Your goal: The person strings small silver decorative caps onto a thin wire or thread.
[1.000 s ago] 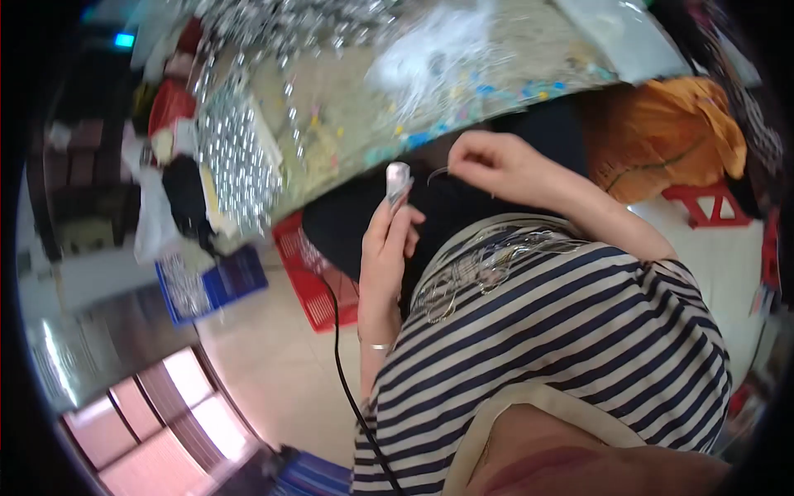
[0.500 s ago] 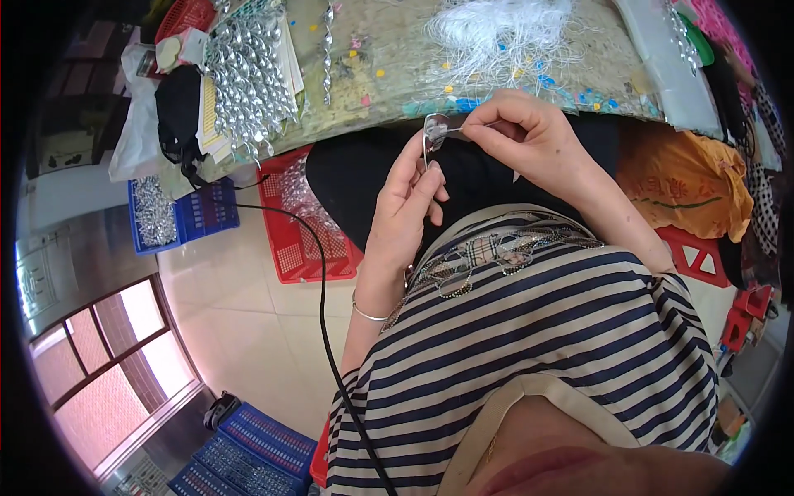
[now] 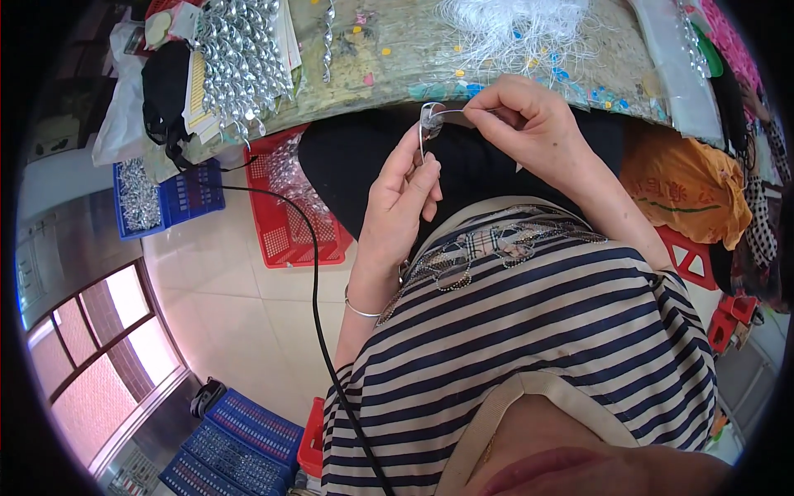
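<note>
Striped top (image 3: 513, 331), worn, lower centre. Left hand (image 3: 399, 198), centre: grip closed, fingertips holding the lower end of a small silvery piece (image 3: 431, 124), which stands upright just above them. Right hand (image 3: 536, 124), upper centre: thumb and forefinger pinched together on a thin pale thread (image 3: 452, 111) that runs leftward to the piece. Table (image 3: 364, 112), along the top: white thread bundle (image 3: 521, 33), upper centre; silver twisted strands (image 3: 240, 66), upper left. Red basket (image 3: 310, 252), left of centre, on the floor (image 3: 223, 289).

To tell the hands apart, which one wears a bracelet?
The left hand, holding a shiny piece: a bracelet circles its wrist. The right hand, pinching a strand, wears none.
</note>
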`<state>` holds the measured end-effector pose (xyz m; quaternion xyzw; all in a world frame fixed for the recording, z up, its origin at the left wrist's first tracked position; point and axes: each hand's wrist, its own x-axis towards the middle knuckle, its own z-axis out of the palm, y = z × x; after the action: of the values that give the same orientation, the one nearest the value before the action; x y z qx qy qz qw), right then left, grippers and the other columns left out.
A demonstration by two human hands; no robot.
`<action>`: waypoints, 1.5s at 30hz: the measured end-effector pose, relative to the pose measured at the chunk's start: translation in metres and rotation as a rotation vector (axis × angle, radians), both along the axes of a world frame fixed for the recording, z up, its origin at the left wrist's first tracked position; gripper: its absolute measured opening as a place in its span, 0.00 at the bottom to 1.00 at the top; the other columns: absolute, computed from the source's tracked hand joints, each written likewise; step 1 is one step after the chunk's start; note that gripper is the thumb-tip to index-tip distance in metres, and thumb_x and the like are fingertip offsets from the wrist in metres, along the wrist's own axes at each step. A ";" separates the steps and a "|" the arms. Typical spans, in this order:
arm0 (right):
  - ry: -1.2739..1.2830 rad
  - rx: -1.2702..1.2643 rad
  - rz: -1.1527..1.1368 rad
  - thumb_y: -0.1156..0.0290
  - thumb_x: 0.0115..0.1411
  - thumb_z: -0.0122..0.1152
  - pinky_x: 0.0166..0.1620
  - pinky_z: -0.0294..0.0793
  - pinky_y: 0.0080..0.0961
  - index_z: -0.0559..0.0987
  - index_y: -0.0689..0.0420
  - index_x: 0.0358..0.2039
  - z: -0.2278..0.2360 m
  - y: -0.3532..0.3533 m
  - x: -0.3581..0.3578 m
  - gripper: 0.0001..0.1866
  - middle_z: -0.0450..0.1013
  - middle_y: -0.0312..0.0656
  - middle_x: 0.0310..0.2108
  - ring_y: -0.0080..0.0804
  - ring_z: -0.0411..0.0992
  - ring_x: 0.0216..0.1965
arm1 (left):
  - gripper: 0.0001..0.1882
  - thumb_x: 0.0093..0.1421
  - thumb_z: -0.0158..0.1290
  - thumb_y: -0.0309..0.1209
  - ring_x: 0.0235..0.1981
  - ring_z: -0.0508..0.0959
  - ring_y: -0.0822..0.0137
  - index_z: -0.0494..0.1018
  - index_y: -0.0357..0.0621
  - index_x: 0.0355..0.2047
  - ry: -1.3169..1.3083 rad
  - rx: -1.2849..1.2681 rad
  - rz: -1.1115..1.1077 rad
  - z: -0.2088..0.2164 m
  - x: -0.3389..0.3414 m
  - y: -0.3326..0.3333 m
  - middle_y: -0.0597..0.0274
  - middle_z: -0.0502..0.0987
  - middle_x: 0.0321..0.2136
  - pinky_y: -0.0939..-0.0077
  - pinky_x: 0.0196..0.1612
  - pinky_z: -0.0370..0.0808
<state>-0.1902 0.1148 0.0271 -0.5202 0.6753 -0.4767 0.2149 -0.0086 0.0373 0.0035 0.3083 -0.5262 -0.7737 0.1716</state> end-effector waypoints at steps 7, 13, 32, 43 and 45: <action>0.098 -0.047 0.004 0.74 0.56 0.60 0.19 0.56 0.12 0.78 0.60 0.29 -0.005 -0.001 -0.003 0.03 0.60 0.28 0.19 0.11 0.57 0.19 | 0.25 0.63 0.46 0.26 0.22 0.65 0.83 0.58 0.44 0.60 -0.012 -0.006 0.010 0.002 0.002 0.000 0.71 0.65 0.26 0.92 0.22 0.63; 0.028 0.027 -0.031 0.74 0.56 0.60 0.17 0.56 0.11 0.78 0.60 0.29 0.000 0.000 -0.002 0.03 0.59 0.28 0.18 0.11 0.57 0.19 | 0.24 0.63 0.46 0.26 0.22 0.65 0.84 0.59 0.43 0.60 -0.037 0.009 -0.003 0.000 0.002 0.001 0.71 0.65 0.26 0.92 0.22 0.63; 0.076 -0.054 0.019 0.75 0.54 0.61 0.23 0.55 0.16 0.77 0.61 0.28 0.003 0.007 0.001 0.03 0.59 0.29 0.18 0.14 0.55 0.19 | 0.24 0.63 0.46 0.27 0.23 0.66 0.84 0.59 0.42 0.60 -0.037 -0.013 0.000 0.006 0.004 0.005 0.71 0.65 0.27 0.91 0.22 0.64; 0.078 -0.038 -0.002 0.76 0.54 0.61 0.23 0.55 0.16 0.77 0.61 0.28 0.000 0.006 0.003 0.03 0.60 0.30 0.18 0.14 0.55 0.19 | 0.25 0.63 0.47 0.27 0.24 0.67 0.84 0.59 0.44 0.60 -0.048 -0.003 0.002 0.004 0.006 0.006 0.71 0.65 0.28 0.91 0.23 0.64; 0.086 -0.041 0.024 0.75 0.53 0.61 0.23 0.55 0.16 0.77 0.61 0.28 -0.001 0.005 0.004 0.03 0.61 0.30 0.18 0.15 0.56 0.19 | 0.25 0.62 0.47 0.27 0.24 0.67 0.84 0.59 0.44 0.60 -0.051 -0.015 0.001 0.003 0.006 0.006 0.71 0.66 0.28 0.91 0.23 0.65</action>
<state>-0.1865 0.1196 0.0266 -0.5525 0.6678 -0.4650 0.1804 -0.0028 0.0437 0.0067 0.3269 -0.5362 -0.7614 0.1607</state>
